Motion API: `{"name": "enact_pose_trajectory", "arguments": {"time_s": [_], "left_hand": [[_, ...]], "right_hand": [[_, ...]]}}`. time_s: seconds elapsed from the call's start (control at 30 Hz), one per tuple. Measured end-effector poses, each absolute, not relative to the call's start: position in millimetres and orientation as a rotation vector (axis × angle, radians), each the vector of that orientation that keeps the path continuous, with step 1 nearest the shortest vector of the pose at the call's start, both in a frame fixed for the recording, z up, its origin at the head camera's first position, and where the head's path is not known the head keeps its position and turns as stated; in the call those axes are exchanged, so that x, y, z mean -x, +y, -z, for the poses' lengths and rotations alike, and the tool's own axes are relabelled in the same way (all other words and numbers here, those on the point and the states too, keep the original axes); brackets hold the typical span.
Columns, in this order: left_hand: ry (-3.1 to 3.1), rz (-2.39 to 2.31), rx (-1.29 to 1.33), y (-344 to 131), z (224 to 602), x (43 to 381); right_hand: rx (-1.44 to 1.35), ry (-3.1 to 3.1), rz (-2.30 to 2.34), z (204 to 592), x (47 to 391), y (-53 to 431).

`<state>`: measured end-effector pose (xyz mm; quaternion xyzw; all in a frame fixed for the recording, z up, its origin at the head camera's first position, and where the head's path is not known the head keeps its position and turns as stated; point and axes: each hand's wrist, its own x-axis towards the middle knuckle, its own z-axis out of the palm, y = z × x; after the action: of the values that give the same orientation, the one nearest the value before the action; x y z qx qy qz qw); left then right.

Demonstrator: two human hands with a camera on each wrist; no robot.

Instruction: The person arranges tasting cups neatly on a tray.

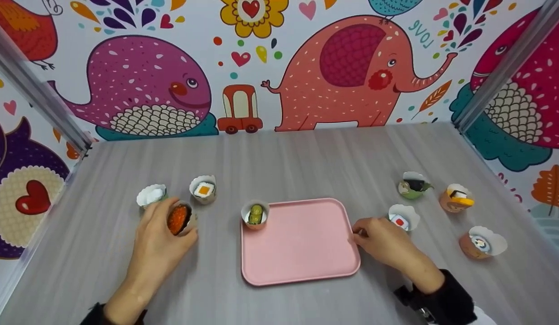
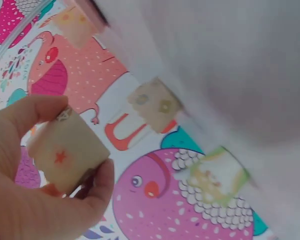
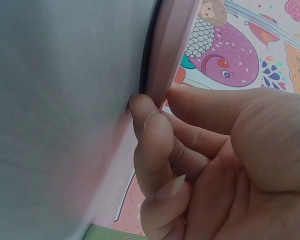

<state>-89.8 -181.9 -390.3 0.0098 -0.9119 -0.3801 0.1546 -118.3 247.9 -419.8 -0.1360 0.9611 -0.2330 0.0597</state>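
Note:
My left hand grips a paper cup with a piece of orange roe sushi inside, thumb on one side and fingers on the other. In the left wrist view this cup shows a pale side with a red star. At the right edge of the pink tray, my right hand pinches the rim between thumb and fingers. The right wrist view shows the thumb on the inner side of the tray's rim. A cup with a green-topped piece sits at the tray's back left corner.
Left of the tray stand a cup with a white piece, partly behind the left hand, and one with a yellow-centred piece. Several cups stand on the right, including a red-centred one beside the right hand. A patterned wall borders the table's back.

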Motion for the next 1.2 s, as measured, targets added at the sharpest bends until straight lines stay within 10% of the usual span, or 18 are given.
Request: {"name": "enact_pose_trajectory", "arguments": {"time_s": [1.2], "left_hand": [[-2.518,1.239,0.256,-102,377,127]], "right_hand": [[0.382,2.910,0.702,420,118,247]]}}
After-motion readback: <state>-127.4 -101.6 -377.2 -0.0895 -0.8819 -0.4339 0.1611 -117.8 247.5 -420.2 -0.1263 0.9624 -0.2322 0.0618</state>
